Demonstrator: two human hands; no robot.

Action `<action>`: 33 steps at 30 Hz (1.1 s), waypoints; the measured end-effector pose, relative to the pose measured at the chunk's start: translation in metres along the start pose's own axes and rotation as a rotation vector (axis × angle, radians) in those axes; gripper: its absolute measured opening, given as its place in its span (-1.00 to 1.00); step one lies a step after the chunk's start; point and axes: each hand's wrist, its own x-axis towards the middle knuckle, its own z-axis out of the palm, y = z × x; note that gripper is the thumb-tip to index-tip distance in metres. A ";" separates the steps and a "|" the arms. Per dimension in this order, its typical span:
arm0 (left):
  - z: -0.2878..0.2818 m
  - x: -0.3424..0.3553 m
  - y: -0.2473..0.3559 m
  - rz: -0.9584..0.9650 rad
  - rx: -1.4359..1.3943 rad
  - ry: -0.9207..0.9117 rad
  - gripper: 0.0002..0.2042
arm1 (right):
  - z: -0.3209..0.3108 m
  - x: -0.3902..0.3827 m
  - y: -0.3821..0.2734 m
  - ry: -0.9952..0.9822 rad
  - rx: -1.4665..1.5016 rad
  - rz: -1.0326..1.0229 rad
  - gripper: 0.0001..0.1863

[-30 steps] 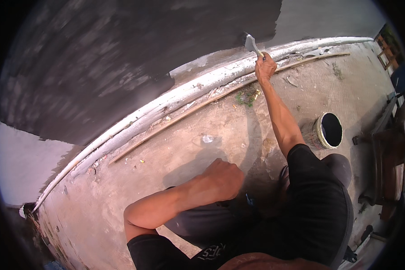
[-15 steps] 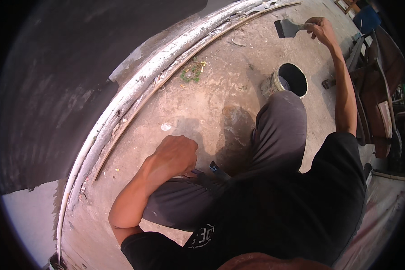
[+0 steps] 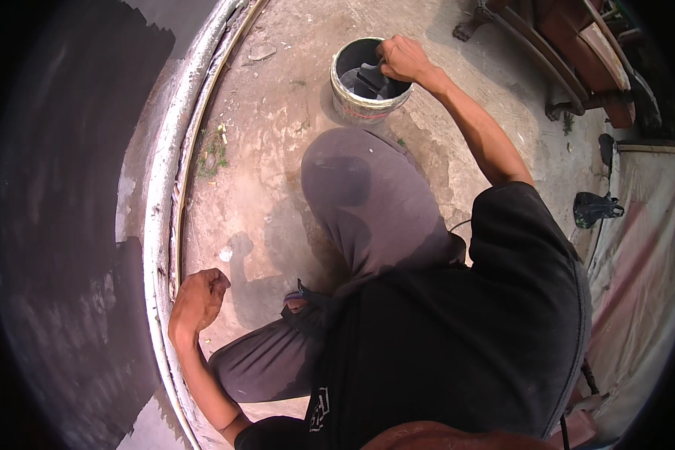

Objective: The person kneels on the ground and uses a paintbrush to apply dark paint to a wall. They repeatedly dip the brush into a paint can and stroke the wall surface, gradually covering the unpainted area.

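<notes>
Near left: left hand, (image 3: 195, 304) apart from the right, fingers bent, closure uncertain, now shifted beside the white pipe (image 3: 161, 169) edging the dark wall. (image 3: 60, 195) Between pipe and bucket: (image 3: 361, 107) concrete floor, (image 3: 270, 97) room for sideways movement. Far: right hand, (image 3: 405, 60) clamped on a flat brush, (image 3: 370, 77) newly lowered inside the bucket's close rim, placing work there, off the wall.

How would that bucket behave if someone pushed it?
Standing upright on the floor, the bucket would likely slide rather than roll. What looks like grey paint seems low inside, so it might feel fairly light for its size. That paint could slosh if shoved.
</notes>
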 end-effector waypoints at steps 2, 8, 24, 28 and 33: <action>-0.003 0.010 -0.002 0.043 0.027 0.019 -0.78 | 0.009 0.002 0.008 -0.011 0.001 -0.027 -0.79; -0.005 0.020 -0.024 0.029 0.014 0.042 -0.81 | 0.020 0.009 0.008 -0.121 0.008 -0.004 -0.74; 0.006 0.055 -0.030 0.027 0.103 -0.200 -0.63 | -0.041 -0.016 0.009 0.172 -0.173 -0.353 -0.77; 0.020 0.048 -0.034 -0.023 0.118 -0.161 -0.68 | -0.031 -0.012 0.007 0.087 -0.021 -0.256 -0.81; 0.000 0.032 -0.023 0.098 0.197 -0.023 -0.76 | -0.034 -0.012 0.007 -0.099 0.520 0.116 -0.78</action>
